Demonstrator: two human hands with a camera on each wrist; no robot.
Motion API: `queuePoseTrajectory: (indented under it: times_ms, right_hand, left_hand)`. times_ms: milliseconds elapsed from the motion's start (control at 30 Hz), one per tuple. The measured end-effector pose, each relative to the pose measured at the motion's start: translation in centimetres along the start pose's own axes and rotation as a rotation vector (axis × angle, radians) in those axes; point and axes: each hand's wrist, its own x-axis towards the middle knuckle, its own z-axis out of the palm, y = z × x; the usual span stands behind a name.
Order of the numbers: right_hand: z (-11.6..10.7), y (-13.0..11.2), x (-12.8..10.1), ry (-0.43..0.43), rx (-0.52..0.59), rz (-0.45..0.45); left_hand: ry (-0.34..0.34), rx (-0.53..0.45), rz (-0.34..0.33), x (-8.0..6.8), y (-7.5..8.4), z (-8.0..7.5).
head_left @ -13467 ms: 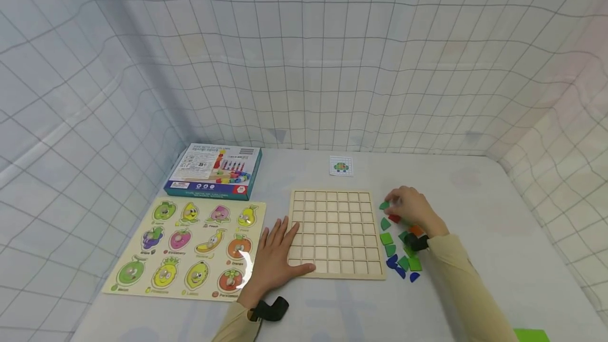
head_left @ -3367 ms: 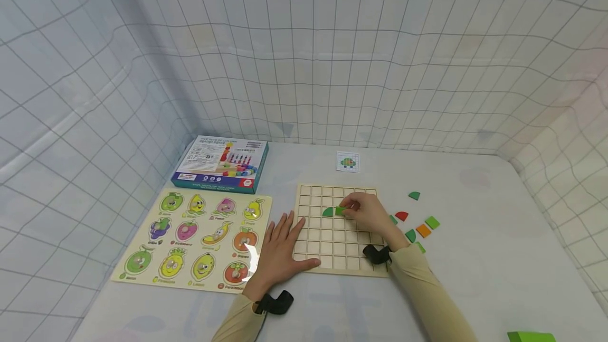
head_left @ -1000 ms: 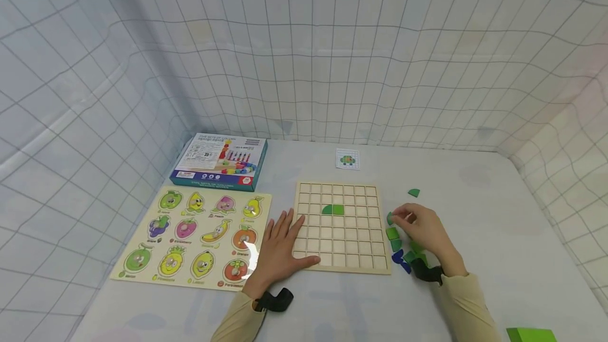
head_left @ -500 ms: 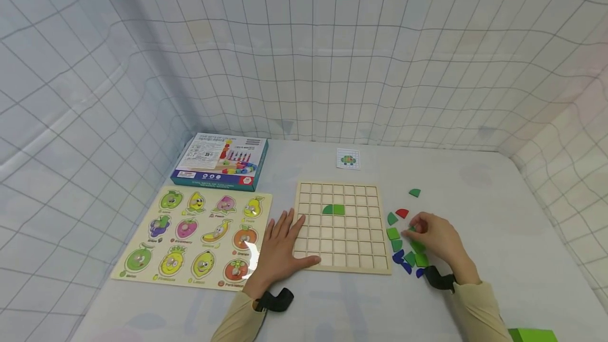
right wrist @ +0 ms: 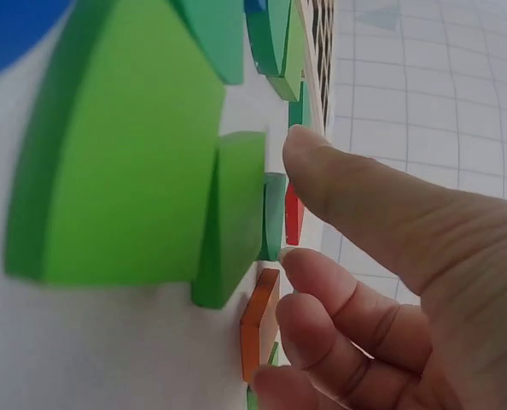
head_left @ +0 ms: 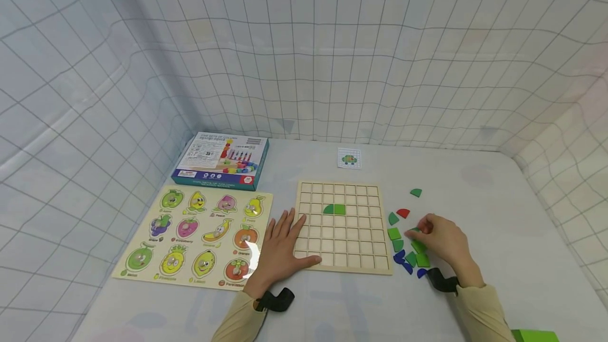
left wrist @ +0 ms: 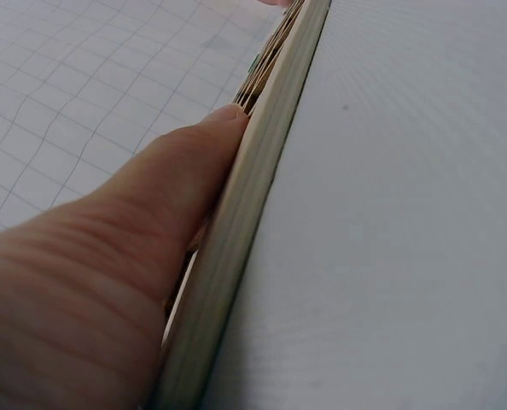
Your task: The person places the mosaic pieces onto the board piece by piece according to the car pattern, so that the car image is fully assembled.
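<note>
Your left sleeve (head_left: pixel 239 322) and right sleeve (head_left: pixel 482 310) are plain beige, and you wear 2 bent black wrist cameras (head_left: pixel 281 301), seemingly smooth-sided at this small size.

Pale grid-lined wood for the board (head_left: pixel 339 234); dark green on its quarter-circle (head_left: pixel 329 209), bright green on its square (head_left: pixel 340 209). Red for the wedge (head_left: pixel 402 213), deep blue for the rounded pieces (head_left: pixel 408 268), orange for the tile (right wrist: pixel 259 329). Cream around many-coloured fruits (head_left: pixel 204 263) on the puzzle (head_left: pixel 224 263). Teal sides on the box (head_left: pixel 218 158). Beige on the sleeves (head_left: pixel 485 313), black on the wrist gear (head_left: pixel 443 281). Dark checks across the whitish wall cloth (head_left: pixel 328 67).
</note>
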Motion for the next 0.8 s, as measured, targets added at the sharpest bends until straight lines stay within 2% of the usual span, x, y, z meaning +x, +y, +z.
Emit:
queuePoseTrajectory:
  times_ms: [500,800]
  right_hand:
    - [0.17,-0.54,-0.05,0.009,0.009,0.017]
    - [0.18,-0.88,-0.05,0.019,0.009,0.037]
  left_hand:
    - [-0.051,0.015,-0.034,0.03,0.05,0.02]
    - [-0.031,0.012,-0.022,0.07,0.11,-0.06]
